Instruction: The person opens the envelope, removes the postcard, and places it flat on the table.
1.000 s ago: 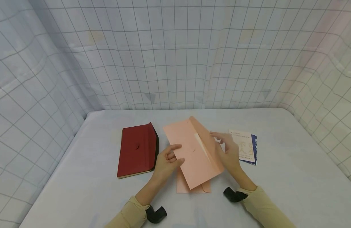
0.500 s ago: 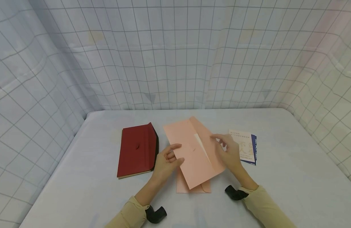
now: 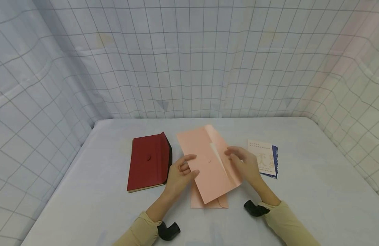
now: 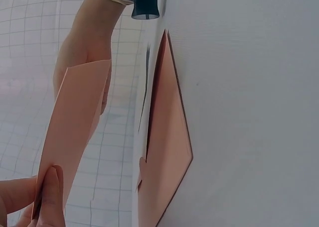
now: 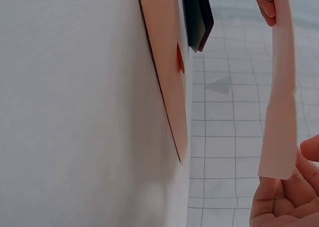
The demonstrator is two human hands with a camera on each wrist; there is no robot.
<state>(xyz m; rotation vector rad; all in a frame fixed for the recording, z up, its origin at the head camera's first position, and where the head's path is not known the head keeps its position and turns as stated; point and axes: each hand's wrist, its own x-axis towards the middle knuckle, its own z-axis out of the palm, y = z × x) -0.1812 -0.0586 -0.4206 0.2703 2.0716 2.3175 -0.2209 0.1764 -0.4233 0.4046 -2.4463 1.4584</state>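
Observation:
A pink envelope point(image 3: 200, 164) is held tilted above the table in the head view. My left hand point(image 3: 180, 174) pinches its left edge, thumb in front. My right hand point(image 3: 246, 164) grips the flap point(image 3: 218, 136) on the right side, index finger and thumb close together on it. A white strip point(image 3: 218, 155) shows along the flap opening. Below it, a second pink envelope point(image 3: 197, 201) lies on the table, mostly covered in the head view. In the left wrist view the lower envelope point(image 4: 167, 152) lies flat, apart from the held envelope point(image 4: 75, 112).
Left of the hands lies a dark red envelope-like case point(image 3: 144, 164), its flap slightly raised. A white card with gold print point(image 3: 261, 155) overlaps blue cards point(image 3: 275, 160) at right. White gridded curtains point(image 3: 195, 61) surround the white table point(image 3: 94, 205).
My right hand has slid slightly down along the flap, and the flap now bends more. The left hand keeps its grip, almost unmoved.

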